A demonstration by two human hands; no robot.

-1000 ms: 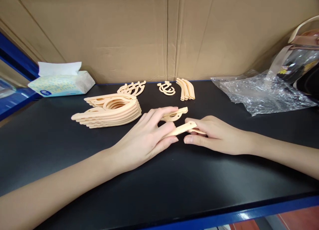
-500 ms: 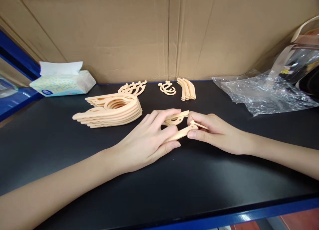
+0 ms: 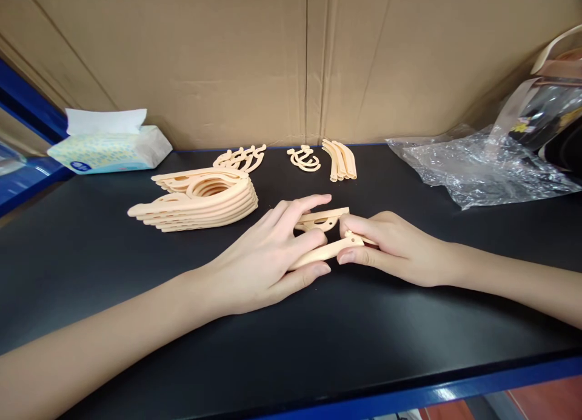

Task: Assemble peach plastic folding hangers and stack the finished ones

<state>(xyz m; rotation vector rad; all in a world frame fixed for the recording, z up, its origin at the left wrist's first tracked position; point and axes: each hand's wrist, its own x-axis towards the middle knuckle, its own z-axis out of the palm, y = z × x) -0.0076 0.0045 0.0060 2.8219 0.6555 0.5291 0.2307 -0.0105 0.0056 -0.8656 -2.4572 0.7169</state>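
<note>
My left hand [image 3: 268,259] is closed around a cream plastic hanger body [image 3: 334,248], held just over the black table, with its open, forked end facing right. Its fingers and thumb hide much of the piece. At that end my right hand [image 3: 400,247] pinches a thin hanger hook [image 3: 349,234] between thumb and forefinger. The hook's small knobbed end lies by the hole in the near prong; most of its curve is hidden in the palm. Behind my left hand is a stack of matching hanger bodies [image 3: 213,208].
At the back lie several loose hooks [image 3: 240,159], a smaller group of hooks [image 3: 304,159] and several curved bars [image 3: 341,161]. A tissue pack [image 3: 109,150] stands back left. Clear plastic wrap [image 3: 482,168] and a transparent bag [image 3: 541,111] are at right, before a cardboard wall [image 3: 204,62].
My right hand has shifted slightly left and down with the hook, its fingers pressing closer on the near prong. The hanger body has tilted a little in my left hand.
</note>
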